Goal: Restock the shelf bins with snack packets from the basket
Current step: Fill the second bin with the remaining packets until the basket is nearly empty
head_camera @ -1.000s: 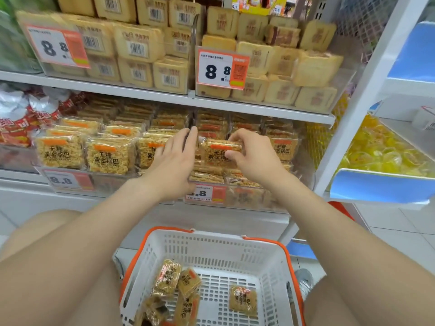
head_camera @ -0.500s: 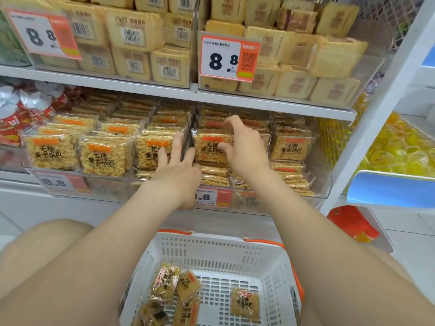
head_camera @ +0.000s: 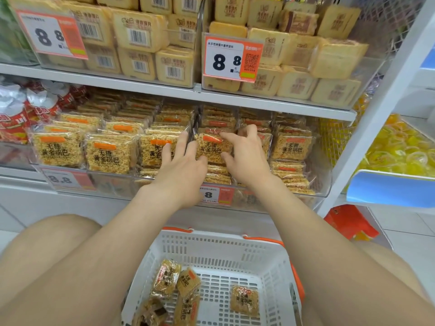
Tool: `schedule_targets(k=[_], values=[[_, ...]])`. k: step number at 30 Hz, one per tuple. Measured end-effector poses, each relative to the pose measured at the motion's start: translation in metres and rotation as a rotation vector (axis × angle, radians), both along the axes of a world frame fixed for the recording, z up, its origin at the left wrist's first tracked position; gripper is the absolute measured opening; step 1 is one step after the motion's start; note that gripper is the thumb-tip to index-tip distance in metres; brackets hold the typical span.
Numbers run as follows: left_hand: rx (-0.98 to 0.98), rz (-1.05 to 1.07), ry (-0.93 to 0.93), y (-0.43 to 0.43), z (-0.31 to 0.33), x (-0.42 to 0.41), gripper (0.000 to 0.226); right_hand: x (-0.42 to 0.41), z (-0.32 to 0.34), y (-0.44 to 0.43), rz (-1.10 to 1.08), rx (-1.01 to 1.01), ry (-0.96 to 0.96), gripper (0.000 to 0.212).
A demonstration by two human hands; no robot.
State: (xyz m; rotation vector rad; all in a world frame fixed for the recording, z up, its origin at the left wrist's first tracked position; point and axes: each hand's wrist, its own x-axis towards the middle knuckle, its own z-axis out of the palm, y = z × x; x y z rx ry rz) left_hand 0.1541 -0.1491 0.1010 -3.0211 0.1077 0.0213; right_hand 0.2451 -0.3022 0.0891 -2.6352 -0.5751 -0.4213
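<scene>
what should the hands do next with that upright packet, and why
Probably let go and reach to the basket: the front packet already stands upright in the bin, the right hand pinching it, the left hand flat beside it, and loose packets lie in the basket.

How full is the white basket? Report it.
Nearly empty. A handful of snack packets lie on the basket floor; most of its slotted bottom shows bare.

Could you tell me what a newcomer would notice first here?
Both hands meet at the middle shelf bin: the right hand pinches an upright snack packet while the left hand, fingers straight, rests beside it. Above hangs a bold 8.8 price tag; below, the white basket holds a few packets.
</scene>
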Motion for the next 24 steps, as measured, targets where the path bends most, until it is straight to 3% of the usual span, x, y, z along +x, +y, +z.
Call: schedule_targets(k=[2,4,7,10,15,19,24], values=[[-0.021,-0.01,-0.092,0.001,0.001,-0.005,0.054,-0.009,-0.002,0.001,0.002,0.011,-0.093,0.058],[-0.076,-0.013,-0.2,0.002,0.004,-0.011,0.043,-0.021,0.002,0.0,0.034,0.049,-0.217,0.045],[-0.14,-0.033,-0.232,0.002,0.004,-0.02,0.029,-0.043,0.012,-0.002,0.126,0.049,-0.134,0.025],[-0.198,-0.024,0.001,0.006,0.001,-0.032,0.022,-0.064,0.008,-0.007,0.24,-0.054,0.116,0.029],[-0.072,-0.107,0.458,0.003,-0.034,-0.046,0.033,-0.088,-0.027,-0.02,0.369,-0.36,0.574,0.032],[-0.035,-0.156,0.66,-0.013,-0.081,-0.05,0.042,-0.092,-0.085,-0.023,0.37,-0.506,0.725,0.037],[0.144,-0.235,0.809,-0.031,-0.133,-0.062,0.011,-0.1,-0.156,-0.028,0.318,-0.598,0.92,0.035]])
